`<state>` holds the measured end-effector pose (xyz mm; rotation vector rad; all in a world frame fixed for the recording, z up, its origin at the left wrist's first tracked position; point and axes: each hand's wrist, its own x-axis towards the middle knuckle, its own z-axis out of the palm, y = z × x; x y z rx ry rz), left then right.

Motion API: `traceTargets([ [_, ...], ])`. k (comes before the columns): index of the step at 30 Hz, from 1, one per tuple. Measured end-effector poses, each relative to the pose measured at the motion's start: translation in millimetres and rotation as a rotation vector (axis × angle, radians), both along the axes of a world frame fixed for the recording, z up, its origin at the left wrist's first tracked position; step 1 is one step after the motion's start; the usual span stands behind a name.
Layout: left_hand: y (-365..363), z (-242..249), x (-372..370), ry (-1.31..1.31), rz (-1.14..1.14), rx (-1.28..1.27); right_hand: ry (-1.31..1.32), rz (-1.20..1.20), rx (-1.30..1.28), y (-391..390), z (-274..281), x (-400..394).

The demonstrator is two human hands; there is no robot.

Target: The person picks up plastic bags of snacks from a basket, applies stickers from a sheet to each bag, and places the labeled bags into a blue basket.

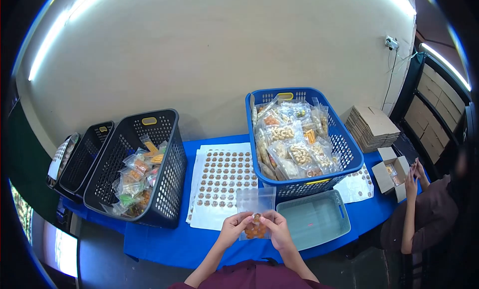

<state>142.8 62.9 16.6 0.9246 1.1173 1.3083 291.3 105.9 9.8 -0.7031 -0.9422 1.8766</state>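
Between my two hands is a clear plastic bag (256,232) of orange snack pieces, its upper part see-through and without contents. A small round sticker (257,217) sits on the bag's front, under my thumbs. My left hand (234,230) pinches the bag's left side, and my right hand (278,231) grips the right side. Just behind the bag lie sheets of round stickers (224,171), with several gaps in the lower rows. A grey-green shallow basket (319,224) stands right beside my right hand.
A blue basket (319,177) full of snack bags stands at the back right. A dark basket (172,174) with fewer bags is on the left, near another dark basket (82,164). Flattened cardboard (371,127) is stacked rightward. A co-worker (419,209) sits by an open box (391,174).
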Motion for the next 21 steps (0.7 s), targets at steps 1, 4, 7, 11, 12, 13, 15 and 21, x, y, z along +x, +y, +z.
traceTargets([
  [1, 1, -2, -2, -0.003, -0.024, -0.005, 0.012, 0.001, -0.012, 1, 0, 2],
  [4, 5, 3, -3, -0.025, -0.086, 0.016, 0.013, 0.017, -0.001, 6, 1, 4],
  [7, 6, 1, 0, 0.016, -0.107, 0.042, -0.063, 0.023, 0.089, 7, 10, 2],
  [11, 8, -3, 4, 0.009, -0.1, 0.054, -0.142, -0.075, 0.111, 8, -1, -1],
  [12, 9, -6, 2, 0.022, -0.105, 0.04, -0.126, -0.089, 0.11, 7, -2, -2],
  [13, 9, -10, -1, 0.036, -0.109, 0.022, -0.11, -0.102, 0.106, 6, -3, -4],
  [15, 6, -11, -5, 0.03, -0.115, 0.007, -0.105, -0.09, 0.098, 5, -7, -6],
  [21, 9, -17, -9, 0.031, 0.011, -0.012, -0.061, -0.098, 0.029, 9, -10, -16],
])
